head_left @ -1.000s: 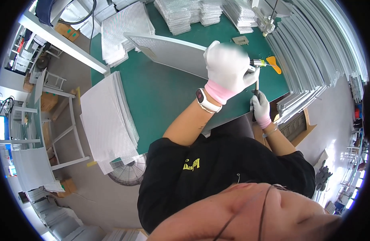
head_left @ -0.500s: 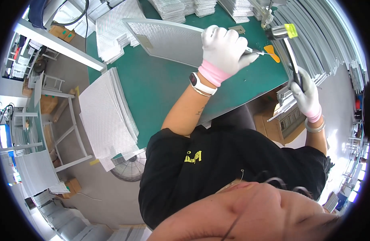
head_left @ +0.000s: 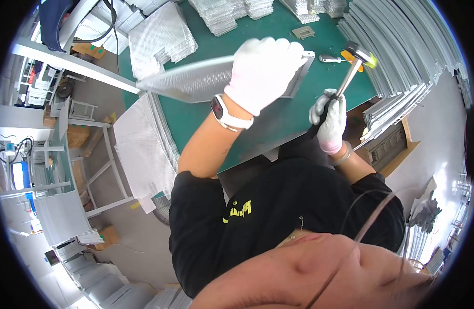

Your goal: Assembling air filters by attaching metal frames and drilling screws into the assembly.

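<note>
A silver-framed mesh panel point(head_left: 193, 80) stands tilted over the green table. My left hand point(head_left: 265, 74), in a white glove with a pink cuff, is closed on the frame near its right end; its fingers cover part of the edge. In my gloved right hand point(head_left: 331, 121) is a hammer point(head_left: 349, 78), gripped by its black handle. The hammer's dark head with a yellow-green face points up and away, apart from the panel. Beyond it lie a screwdriver point(head_left: 328, 59) with a pale handle and an orange scraper point(head_left: 352, 58), partly covered by the hammer head.
Mesh sheets are stacked at the table's left edge point(head_left: 144, 139) and far left point(head_left: 162, 38). More mesh stacks point(head_left: 216, 15) line the back. Long grey frame strips point(head_left: 396, 46) are piled at right, above an open cardboard box point(head_left: 391, 147). A small beige plate point(head_left: 303, 32) lies near the back.
My right hand has brought the hammer left and nearer to me. My left hand has shifted left, and the panel has turned, showing its frame's right end. The screwdriver now lies uncovered on the table.
</note>
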Motion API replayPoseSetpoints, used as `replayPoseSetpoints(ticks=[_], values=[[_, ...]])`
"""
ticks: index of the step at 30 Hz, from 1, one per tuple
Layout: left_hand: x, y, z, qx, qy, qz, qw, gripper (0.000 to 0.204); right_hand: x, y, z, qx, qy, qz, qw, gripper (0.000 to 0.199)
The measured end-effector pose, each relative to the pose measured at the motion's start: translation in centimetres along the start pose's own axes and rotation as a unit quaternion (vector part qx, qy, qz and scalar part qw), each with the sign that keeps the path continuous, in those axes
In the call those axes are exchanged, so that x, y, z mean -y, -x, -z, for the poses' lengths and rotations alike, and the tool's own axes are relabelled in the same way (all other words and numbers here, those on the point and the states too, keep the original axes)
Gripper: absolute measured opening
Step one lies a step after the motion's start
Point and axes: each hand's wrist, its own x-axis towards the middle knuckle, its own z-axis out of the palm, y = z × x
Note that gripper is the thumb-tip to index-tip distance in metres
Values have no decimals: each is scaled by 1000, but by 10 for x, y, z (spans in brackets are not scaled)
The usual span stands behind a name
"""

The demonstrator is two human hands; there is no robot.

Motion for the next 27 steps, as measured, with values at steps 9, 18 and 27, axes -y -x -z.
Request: replayPoseSetpoints(ticks=[9, 18, 27], values=[[8, 2, -1, 48, 36, 16, 998, 15, -19, 20, -18, 22, -43, -52, 997, 29], [8, 5, 2, 28, 38, 8, 999, 14, -20, 20, -11, -27, -67, -53, 996, 24], [10, 10, 2, 4, 47, 2, 999, 12, -22, 21, -14, -12, -89, -35, 995, 23]])
